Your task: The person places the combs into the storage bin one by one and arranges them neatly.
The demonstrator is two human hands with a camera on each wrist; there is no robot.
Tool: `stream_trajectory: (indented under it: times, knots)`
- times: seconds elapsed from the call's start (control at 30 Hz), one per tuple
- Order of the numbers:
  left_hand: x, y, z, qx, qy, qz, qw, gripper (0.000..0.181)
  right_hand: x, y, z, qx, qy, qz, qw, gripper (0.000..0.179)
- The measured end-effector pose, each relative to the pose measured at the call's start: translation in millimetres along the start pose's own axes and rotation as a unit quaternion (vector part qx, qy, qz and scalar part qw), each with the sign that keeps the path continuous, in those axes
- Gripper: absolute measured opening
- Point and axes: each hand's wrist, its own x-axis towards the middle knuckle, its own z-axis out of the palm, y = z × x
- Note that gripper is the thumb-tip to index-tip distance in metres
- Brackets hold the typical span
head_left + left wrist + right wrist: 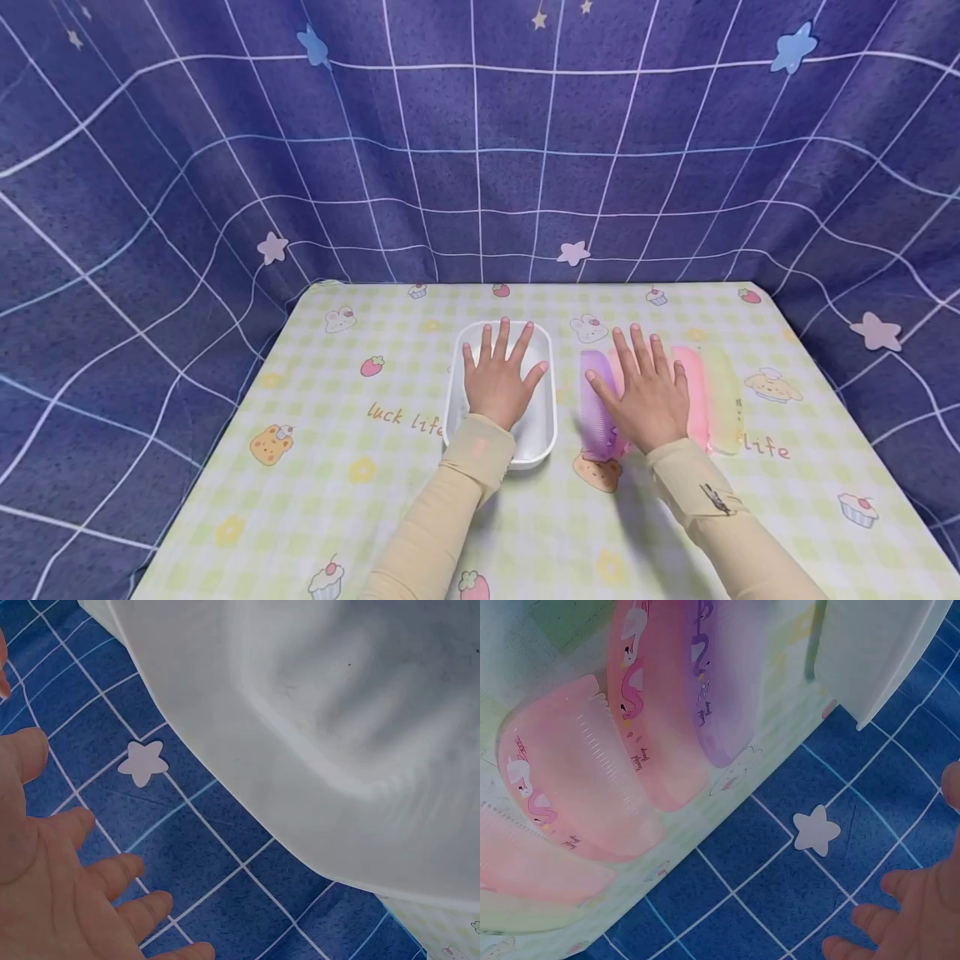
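My left hand (498, 387), fingers spread and straight, hovers over a white plastic tub (553, 400) and holds nothing. In the left wrist view the tub's wall (195, 735) fills the upper right, and the palm faces down with fingers apart. To the right, my right hand (648, 404) is spread over a row of translucent combs, covering the middle ones. A purple comb (592, 408) lies at the left end, a pink comb (691, 392) further right, and a yellow-green comb (723, 400) at the right end. Flamingo prints mark the pink comb (577, 772) in the right wrist view.
A table with a green checked cloth (300, 517) printed with cartoon animals, cakes and strawberries bears everything. Behind and beside it hangs a dark blue curtain (510, 183) with a white grid and stars. The tub stands left of the combs.
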Motion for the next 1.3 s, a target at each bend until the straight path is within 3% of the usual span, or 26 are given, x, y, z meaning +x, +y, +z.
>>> stream_trajectory:
  times: [1.3]
  knots:
    - [-1.8,-11.7,-7.0,-0.019,-0.004,-0.017,0.9997,0.069,1.0,-1.6,-4.9,0.051,0.025,-0.009,0.9983,0.079]
